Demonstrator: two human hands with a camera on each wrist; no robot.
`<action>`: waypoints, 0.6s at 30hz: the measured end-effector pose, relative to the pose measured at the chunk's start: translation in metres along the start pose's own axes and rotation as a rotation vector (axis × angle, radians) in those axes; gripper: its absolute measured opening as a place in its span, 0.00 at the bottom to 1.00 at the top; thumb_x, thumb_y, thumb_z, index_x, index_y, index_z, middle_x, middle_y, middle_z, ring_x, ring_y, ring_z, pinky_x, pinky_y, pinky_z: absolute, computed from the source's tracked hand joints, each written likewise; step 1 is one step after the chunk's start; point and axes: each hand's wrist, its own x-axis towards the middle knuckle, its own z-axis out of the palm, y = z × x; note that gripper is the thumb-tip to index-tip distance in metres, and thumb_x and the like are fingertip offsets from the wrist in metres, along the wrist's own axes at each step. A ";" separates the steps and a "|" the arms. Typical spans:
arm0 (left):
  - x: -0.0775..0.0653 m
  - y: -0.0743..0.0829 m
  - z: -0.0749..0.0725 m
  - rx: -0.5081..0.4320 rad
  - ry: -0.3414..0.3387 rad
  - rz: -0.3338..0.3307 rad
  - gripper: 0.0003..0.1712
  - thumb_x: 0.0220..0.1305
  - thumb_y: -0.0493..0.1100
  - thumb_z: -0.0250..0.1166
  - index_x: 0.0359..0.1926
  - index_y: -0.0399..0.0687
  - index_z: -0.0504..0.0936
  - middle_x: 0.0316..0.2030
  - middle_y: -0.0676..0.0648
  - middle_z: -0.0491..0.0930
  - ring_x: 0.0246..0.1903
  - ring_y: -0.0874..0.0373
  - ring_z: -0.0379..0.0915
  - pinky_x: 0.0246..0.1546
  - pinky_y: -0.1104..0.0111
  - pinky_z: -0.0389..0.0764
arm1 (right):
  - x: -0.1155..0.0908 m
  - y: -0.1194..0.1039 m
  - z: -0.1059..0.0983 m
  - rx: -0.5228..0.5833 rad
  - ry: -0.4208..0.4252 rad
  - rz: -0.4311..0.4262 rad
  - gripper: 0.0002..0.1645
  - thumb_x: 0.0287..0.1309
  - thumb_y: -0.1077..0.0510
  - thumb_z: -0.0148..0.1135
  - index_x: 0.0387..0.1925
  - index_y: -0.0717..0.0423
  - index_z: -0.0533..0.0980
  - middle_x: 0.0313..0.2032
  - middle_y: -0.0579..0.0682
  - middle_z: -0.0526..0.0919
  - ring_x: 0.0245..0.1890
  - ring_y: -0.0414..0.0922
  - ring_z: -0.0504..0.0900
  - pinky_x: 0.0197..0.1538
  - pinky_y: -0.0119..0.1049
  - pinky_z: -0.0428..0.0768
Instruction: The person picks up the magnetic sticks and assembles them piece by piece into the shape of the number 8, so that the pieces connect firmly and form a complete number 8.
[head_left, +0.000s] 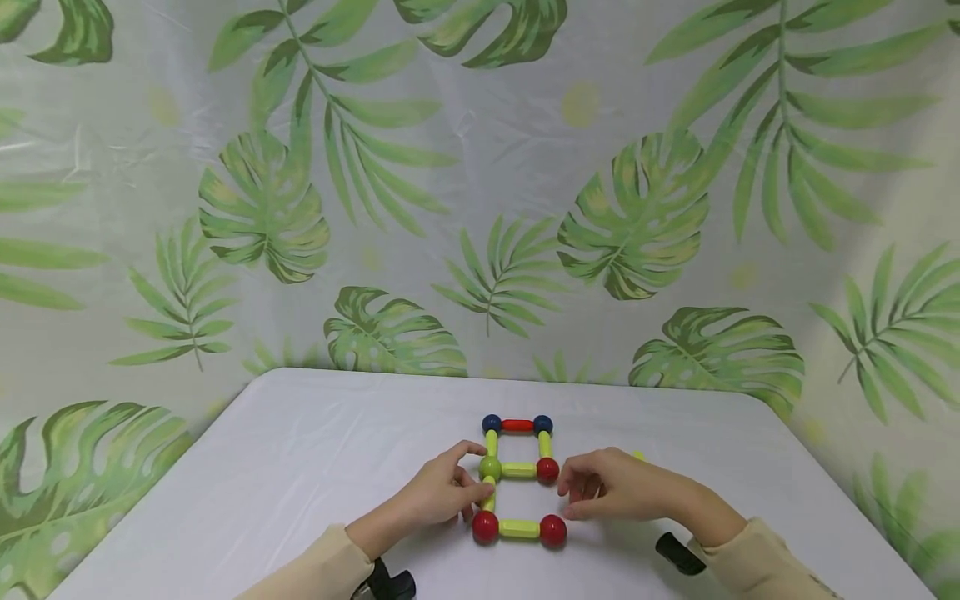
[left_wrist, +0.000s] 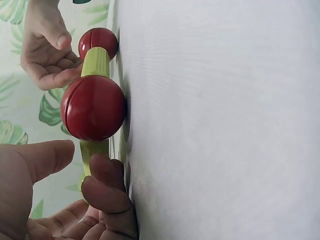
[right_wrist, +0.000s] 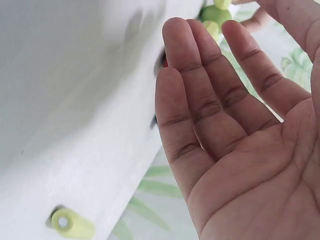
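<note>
On the white table lies a flat frame of balls and rods. Two blue balls (head_left: 543, 424) with a red rod (head_left: 517, 425) form its far end. A green ball (head_left: 490, 468) and a red ball (head_left: 547, 470) join at mid-length by a light-green rod (head_left: 518, 470). Nearest are two more red balls (head_left: 553, 531), linked by another light-green rod (head_left: 519, 528). My left hand (head_left: 442, 487) is at the left-side rod (left_wrist: 95, 149), fingers beside it and thumb apart from it. To the right of the frame, my right hand (head_left: 626, 483) holds nothing, its fingers loosely bent.
A loose light-green rod (right_wrist: 72, 224) with a metal end lies on the table (head_left: 337, 450); part of it shows behind my right hand in the head view. Black wrist devices (head_left: 681, 553) sit by both sleeves. A leaf-print curtain (head_left: 480, 192) hangs behind the table.
</note>
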 end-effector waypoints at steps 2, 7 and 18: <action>0.002 0.001 0.000 0.004 0.001 -0.006 0.32 0.71 0.46 0.73 0.71 0.49 0.71 0.28 0.50 0.83 0.22 0.59 0.74 0.25 0.68 0.74 | -0.001 0.003 -0.002 -0.014 0.014 0.001 0.11 0.69 0.49 0.73 0.45 0.50 0.83 0.33 0.38 0.85 0.34 0.33 0.81 0.41 0.29 0.82; 0.005 0.001 0.001 0.003 0.005 -0.004 0.32 0.71 0.46 0.74 0.70 0.51 0.72 0.29 0.50 0.83 0.22 0.59 0.74 0.25 0.69 0.74 | -0.005 0.009 -0.008 -0.029 0.051 0.019 0.11 0.69 0.49 0.72 0.45 0.51 0.83 0.33 0.38 0.86 0.34 0.34 0.82 0.41 0.30 0.82; 0.007 -0.001 0.002 -0.012 -0.004 0.018 0.29 0.70 0.44 0.74 0.69 0.53 0.75 0.28 0.50 0.80 0.23 0.59 0.74 0.24 0.69 0.72 | -0.017 0.022 -0.022 -0.059 0.142 0.007 0.15 0.70 0.49 0.71 0.46 0.55 0.82 0.34 0.38 0.85 0.35 0.32 0.82 0.42 0.30 0.83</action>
